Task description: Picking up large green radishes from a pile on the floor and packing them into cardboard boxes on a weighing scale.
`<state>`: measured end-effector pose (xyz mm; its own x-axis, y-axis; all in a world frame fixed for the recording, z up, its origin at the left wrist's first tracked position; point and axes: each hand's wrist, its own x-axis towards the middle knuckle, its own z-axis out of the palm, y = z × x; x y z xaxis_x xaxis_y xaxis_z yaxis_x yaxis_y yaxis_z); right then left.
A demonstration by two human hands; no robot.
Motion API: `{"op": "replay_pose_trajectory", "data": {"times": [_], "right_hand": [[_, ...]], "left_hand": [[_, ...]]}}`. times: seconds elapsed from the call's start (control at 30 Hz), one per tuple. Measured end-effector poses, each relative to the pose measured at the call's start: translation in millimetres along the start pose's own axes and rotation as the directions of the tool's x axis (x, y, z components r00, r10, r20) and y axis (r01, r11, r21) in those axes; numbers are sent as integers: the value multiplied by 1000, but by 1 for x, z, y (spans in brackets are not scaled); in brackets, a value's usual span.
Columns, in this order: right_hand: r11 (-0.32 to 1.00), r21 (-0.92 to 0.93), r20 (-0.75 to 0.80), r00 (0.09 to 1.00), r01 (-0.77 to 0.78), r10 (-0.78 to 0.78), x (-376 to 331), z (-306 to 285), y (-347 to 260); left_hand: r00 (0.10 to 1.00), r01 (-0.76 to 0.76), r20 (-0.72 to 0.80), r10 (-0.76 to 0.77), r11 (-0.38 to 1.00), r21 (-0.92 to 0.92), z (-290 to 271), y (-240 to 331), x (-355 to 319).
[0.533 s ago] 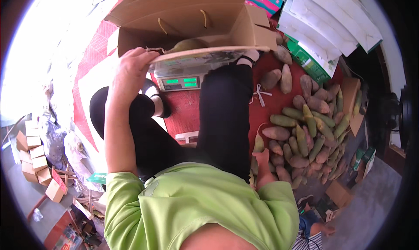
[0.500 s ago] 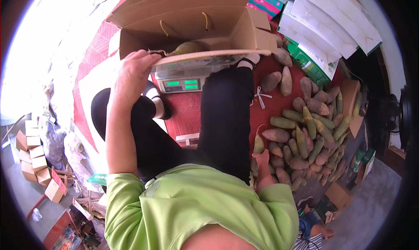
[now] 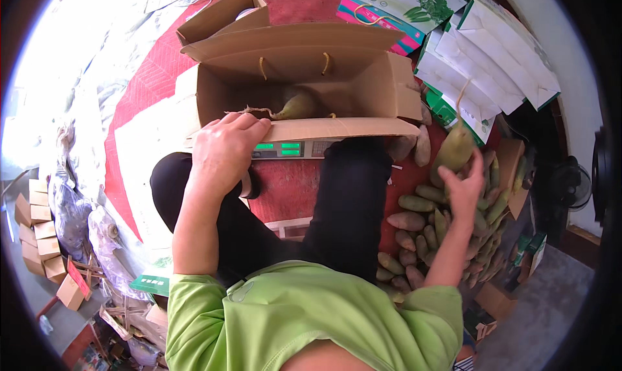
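Observation:
In my raised right hand (image 3: 468, 184) is a green radish (image 3: 455, 148) with a long thin root pointing up, held over the right-hand pile. My left hand (image 3: 225, 138) grips the near edge of an open cardboard box (image 3: 369, 129), fingers curled over its flap. One green radish (image 3: 302, 107) lies inside the box, its root toward my left fingers. Yellow cord handles show on the far wall. The box stands over a digital scale (image 3: 278, 151) with a lit green display, mostly hidden beneath it.
To my right is a large pile of green and pinkish radishes (image 3: 414, 221). White and green gift cartons (image 3: 499, 60) lie at the far right. Beyond the box stands a smaller cardboard box (image 3: 223, 15). Small brown boxes (image 3: 48, 228) are stacked far left, near plastic-wrapped bundles (image 3: 71, 209).
My right hand has lifted a radish from beside my thigh, up and outward to the right. The view has shifted, showing more of the box's inside. My left hand stays on the flap.

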<state>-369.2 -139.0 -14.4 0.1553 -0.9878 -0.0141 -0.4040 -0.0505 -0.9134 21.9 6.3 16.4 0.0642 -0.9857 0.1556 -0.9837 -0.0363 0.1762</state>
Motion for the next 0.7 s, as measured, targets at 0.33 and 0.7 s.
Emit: {"op": "replay_pose_trajectory", "data": {"times": [0.33, 0.7], "right_hand": [[778, -173, 687, 640, 604, -344, 99, 144, -119], [384, -590, 807, 533, 710, 253, 151, 261, -38]], "left_hand": [[999, -32, 30, 32, 999, 14, 0, -6, -1], [995, -96, 37, 98, 994, -44, 3, -11, -6]]}}
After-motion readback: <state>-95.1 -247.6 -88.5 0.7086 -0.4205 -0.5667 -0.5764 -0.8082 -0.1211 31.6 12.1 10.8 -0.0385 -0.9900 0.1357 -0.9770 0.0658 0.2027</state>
